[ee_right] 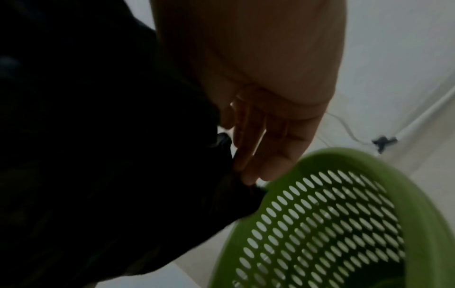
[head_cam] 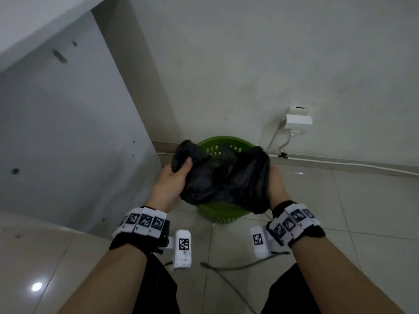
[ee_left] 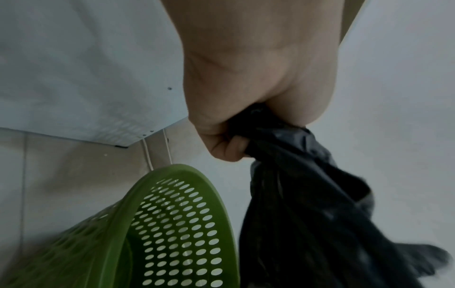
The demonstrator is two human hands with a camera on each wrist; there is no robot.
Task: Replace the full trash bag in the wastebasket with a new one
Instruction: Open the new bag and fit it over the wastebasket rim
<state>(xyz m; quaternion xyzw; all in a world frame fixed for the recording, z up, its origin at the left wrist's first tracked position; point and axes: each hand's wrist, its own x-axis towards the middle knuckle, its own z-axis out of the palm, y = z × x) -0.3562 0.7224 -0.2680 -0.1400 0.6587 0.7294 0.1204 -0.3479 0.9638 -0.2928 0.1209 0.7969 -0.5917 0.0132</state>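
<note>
A green perforated wastebasket [head_cam: 223,141] stands on the tiled floor against the wall. Both hands hold a crumpled black trash bag [head_cam: 217,180] just above its rim, and the bag hides most of the opening. My left hand [head_cam: 179,175] grips the bag's left edge, thumb on top. In the left wrist view my left hand [ee_left: 229,144] has its fingers curled round bunched black plastic [ee_left: 307,214] beside the basket [ee_left: 172,214]. My right hand [head_cam: 276,184] holds the right edge. In the right wrist view the right hand's fingers [ee_right: 256,152] lie along the bag [ee_right: 98,155] over the basket rim [ee_right: 344,214]; the thumb is hidden.
A white cabinet panel [head_cam: 68,132] rises close on the left of the basket. A wall socket with a plug [head_cam: 298,120] sits to the right, and a cable [head_cam: 340,163] runs along the baseboard. A thin cord [head_cam: 238,267] trails over the floor tiles near my legs.
</note>
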